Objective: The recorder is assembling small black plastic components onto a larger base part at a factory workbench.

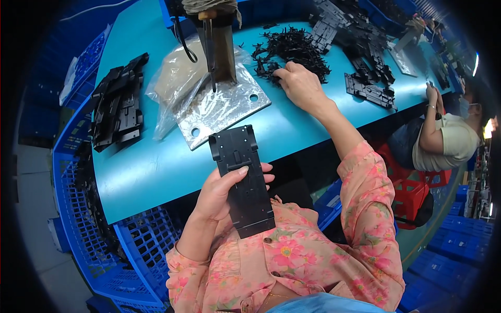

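Here, black panel between left-hand fingers.

The left hand holds a long black plate in front of the body, with the thumb lying over its face. The right hand is at the near edge of a pile of small black parts on the blue table; whether its fingers pinch one part, I cannot tell. Between the hands and the far edge there is a metal slab with round holes (two of them are visible), and a clear plastic bag lies partly on it. Larger black pieces are stacked at the left. At the right, another person sits beside the table.
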{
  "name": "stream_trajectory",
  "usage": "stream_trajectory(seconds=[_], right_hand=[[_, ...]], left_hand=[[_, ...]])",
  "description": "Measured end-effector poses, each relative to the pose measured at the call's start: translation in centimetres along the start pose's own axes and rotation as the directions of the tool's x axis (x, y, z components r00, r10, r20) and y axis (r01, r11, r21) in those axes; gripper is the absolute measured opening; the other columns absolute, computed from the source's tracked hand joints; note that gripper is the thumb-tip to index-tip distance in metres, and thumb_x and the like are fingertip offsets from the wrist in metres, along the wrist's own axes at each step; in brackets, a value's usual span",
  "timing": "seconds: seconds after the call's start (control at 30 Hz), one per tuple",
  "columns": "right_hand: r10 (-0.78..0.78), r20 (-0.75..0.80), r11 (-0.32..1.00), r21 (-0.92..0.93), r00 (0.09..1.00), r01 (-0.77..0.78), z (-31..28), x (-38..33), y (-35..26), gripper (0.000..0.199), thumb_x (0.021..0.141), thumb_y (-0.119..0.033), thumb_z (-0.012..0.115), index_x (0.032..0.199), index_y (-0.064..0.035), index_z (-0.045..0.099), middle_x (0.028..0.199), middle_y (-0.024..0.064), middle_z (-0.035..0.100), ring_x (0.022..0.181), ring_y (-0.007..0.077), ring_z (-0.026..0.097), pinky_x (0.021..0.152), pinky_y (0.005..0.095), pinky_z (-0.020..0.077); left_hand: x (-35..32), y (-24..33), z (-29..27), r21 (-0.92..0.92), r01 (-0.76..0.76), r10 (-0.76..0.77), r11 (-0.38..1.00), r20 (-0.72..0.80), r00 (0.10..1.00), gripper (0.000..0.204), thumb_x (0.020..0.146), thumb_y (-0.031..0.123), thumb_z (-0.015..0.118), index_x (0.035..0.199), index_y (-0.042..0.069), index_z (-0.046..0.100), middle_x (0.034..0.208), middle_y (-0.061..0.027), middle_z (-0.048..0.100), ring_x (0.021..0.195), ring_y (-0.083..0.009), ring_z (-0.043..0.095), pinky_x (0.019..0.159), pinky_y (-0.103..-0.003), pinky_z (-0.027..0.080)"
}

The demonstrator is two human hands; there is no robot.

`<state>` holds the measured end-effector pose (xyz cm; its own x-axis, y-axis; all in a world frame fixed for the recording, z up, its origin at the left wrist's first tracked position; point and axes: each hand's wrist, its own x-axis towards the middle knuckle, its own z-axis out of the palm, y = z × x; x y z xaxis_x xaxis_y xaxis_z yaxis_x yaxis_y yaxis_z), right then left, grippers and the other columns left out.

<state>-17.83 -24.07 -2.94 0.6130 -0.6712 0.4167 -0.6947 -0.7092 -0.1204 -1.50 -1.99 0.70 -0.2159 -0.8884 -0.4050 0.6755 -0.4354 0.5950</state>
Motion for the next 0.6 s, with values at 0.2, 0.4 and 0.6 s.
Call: stream_trajectory(seconds=[0.2,0.4,0.6], right_hand=[[0.399,0.243,0.393,0.826,0.884,-0.404,-1.8,1.4,0.8,0.018,0.076,-0.015,0.061,0.091,-0.0048,0.063,0.074,-0.0011,0.054,0.06,0.0092,0.048,0.054,0.0223,0.0387],[0.49,0.424,-0.019,0.879,0.762,-0.477,-2.8,1.1,1.8,0.019,0.077,-0.012,0.062,0.093,-0.0013,0.059,0.078,0.0,0.056,0.06,0.0051,0.044,0.052,0.0182,0.035],[0.346,0.409,-0.029,0.904,0.844,-0.427,-5.2,-1.2,-2.0,0.018,0.079,-0.006,0.056,0.095,0.0032,0.058,0.081,0.0068,0.059,0.062,0.0085,0.049,0.053,0.019,0.0381]], left_hand=[[0.5,0.1,-0.2,-0.017,0.024,-0.024,1.0,0.006,1.0,0.033,0.083,0.01,0.046,0.111,-0.005,0.041,0.104,-0.0215,0.053,0.092,-0.0279,0.056,0.076,-0.037,0.049],[1.1,-0.3,0.1,-0.015,0.033,-0.032,0.999,0.043,0.999,0.033,0.083,0.011,0.046,0.112,-0.004,0.041,0.105,-0.0215,0.052,0.092,-0.0278,0.056,0.076,-0.037,0.049],[1.1,-0.7,-0.5,-0.065,0.014,-0.012,0.998,0.025,1.0,0.033,0.084,0.011,0.046,0.113,-0.003,0.039,0.105,-0.0213,0.052,0.093,-0.0285,0.056,0.077,-0.037,0.049]])
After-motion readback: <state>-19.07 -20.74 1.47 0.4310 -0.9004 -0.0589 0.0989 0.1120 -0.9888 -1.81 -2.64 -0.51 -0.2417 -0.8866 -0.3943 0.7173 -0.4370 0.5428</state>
